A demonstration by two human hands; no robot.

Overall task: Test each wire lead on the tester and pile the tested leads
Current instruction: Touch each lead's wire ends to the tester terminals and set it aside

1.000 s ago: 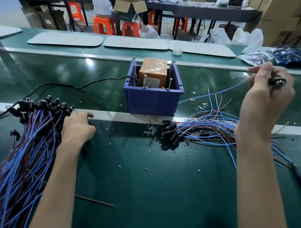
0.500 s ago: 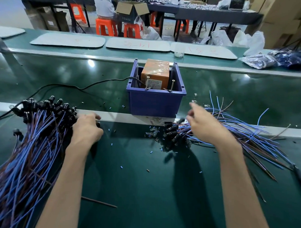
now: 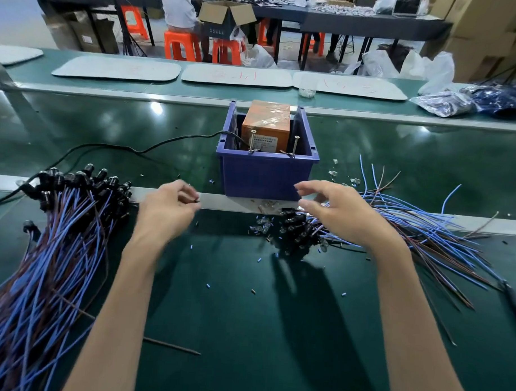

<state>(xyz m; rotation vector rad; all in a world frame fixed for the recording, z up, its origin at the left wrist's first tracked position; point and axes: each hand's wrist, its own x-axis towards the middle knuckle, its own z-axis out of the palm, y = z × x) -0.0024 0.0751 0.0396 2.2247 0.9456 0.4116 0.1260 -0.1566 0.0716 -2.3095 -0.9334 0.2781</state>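
- Green counter (image 3: 246,326), workshop tables behind.
- Big lead pile (image 3: 44,261) left of blue bin (image 3: 266,178); looser lead pile (image 3: 410,227) right of it.
- Orange tester (image 3: 266,125) inside bin.
- Right hand (image 3: 338,215), before bin: fingers spread, empty, over looser pile's plugs.
- Left hand (image 3: 165,209), front-left of bin: fingers curled; hold unclear.

Right at the fingers (image 3: 309,187) I see a metal rail (image 3: 214,202) crossing the matte green bench top (image 3: 246,326). Just beyond them is a glossy green belt (image 3: 77,130) w/ ceiling-light glare (image 3: 156,108), then a far green shelf (image 3: 283,94) w/ white mats (image 3: 117,72). Well past the fingers, at the back: orange stools (image 3: 180,47), dark tables (image 3: 359,22), a seated person in a white shirt (image 3: 178,5), pale floor (image 3: 17,17) off to their left, and stacked cardboard cartons (image 3: 490,33) off to their right.
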